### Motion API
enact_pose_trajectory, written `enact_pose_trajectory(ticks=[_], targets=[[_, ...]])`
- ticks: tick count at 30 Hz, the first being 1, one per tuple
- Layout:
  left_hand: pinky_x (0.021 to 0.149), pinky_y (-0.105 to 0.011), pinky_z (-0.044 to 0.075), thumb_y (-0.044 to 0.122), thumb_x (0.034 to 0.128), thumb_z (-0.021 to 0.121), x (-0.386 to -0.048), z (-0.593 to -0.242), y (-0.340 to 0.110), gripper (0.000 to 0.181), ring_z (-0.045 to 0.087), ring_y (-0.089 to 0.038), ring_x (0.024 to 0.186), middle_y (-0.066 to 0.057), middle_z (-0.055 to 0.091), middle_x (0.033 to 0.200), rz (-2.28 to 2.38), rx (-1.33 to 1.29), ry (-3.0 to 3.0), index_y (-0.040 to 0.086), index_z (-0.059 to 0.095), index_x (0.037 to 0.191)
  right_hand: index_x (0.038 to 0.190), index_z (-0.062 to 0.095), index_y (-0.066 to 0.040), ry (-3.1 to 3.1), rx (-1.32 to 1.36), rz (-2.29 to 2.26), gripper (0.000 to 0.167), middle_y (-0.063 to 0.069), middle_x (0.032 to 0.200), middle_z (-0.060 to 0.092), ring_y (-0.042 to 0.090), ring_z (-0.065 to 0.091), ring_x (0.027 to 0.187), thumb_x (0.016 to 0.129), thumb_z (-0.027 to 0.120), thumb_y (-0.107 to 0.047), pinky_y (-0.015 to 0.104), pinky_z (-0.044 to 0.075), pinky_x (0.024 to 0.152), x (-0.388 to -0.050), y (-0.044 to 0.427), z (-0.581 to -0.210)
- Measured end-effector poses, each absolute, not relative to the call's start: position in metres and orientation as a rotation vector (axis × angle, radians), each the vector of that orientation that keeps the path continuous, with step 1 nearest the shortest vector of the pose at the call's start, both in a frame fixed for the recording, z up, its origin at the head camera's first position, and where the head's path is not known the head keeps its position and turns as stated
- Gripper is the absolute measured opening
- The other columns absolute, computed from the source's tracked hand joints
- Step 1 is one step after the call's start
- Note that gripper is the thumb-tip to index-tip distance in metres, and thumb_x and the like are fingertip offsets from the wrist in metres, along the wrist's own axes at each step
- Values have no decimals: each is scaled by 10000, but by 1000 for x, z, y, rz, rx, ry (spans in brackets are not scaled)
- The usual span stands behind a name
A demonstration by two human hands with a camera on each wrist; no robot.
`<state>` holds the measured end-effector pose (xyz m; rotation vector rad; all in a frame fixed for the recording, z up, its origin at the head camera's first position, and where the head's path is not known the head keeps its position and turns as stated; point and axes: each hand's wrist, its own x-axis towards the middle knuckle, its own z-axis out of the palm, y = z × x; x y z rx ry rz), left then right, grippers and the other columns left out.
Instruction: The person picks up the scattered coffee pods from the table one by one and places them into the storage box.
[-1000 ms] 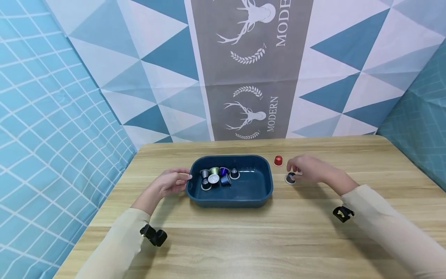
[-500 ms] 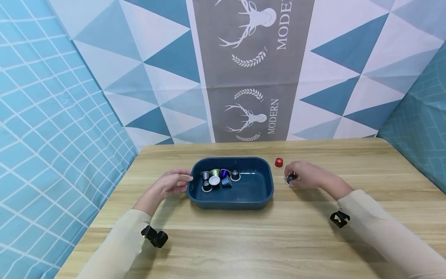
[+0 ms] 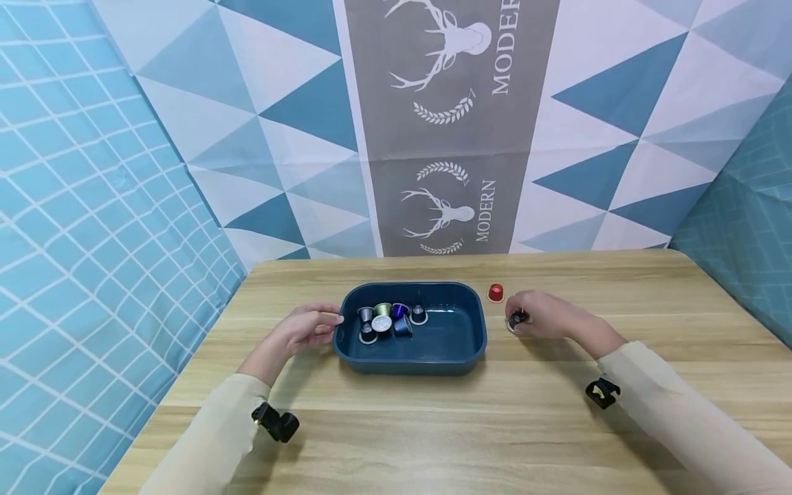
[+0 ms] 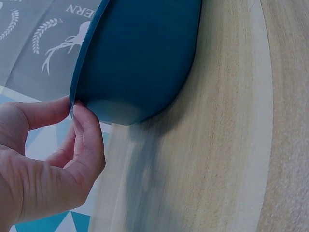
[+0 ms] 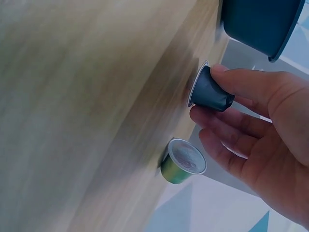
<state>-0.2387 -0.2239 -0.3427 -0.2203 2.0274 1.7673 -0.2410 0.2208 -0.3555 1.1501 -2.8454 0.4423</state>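
Note:
A dark blue coffee capsule (image 5: 210, 91) stands on its rim on the table. In the right wrist view my right hand (image 5: 260, 121) pinches it between thumb and fingers; from the head, the right hand (image 3: 540, 314) partly covers the capsule (image 3: 517, 319). Beside the fingers lies a green capsule (image 5: 181, 162) on its side, hidden in the head view. To the left is a dark blue plastic tub (image 3: 427, 368) with several capsules (image 3: 381, 324) at its left side. My left hand (image 3: 307, 326) pinches the tub's left rim, thumb and fingers on either side of the wall (image 4: 140, 53).
A red capsule (image 3: 496, 293) stands behind the right hand, right of the tub. All of it sits on a wooden table (image 3: 396, 433) with patterned cloth (image 3: 445, 137) hanging behind it and at both sides.
My right hand's fingers have closed round the dark capsule, which has barely moved. My left hand still holds the tub rim. The whole head view has shifted slightly.

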Motion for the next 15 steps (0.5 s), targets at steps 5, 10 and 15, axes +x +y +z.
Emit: enact_pose_trajectory(ticks=[5,10,15], targets=[[607,-155,523,87,920,610,-238,-345,-224,395,554,-8,592,75,602,700,1762,-227,2031,1,476,1281,861,648,-52,-2824,1155,454,120,21,820,649,82,558,744,783,711,13,259,499,660,-241,221,-353],[611,-153,522,86,921,607,-239,-345,-224,411,560,-9,602,75,609,711,1769,-228,2024,-1,466,1297,873,650,-51,-2803,1133,452,115,25,821,645,81,566,742,798,707,14,256,513,659,-241,219,-349],[612,-154,525,88,921,607,-239,-344,-224,413,566,-11,607,70,613,721,1770,-221,2022,2,464,1299,871,646,-59,-2786,1094,447,115,15,818,622,84,551,744,801,710,4,252,508,658,-240,218,-346]])
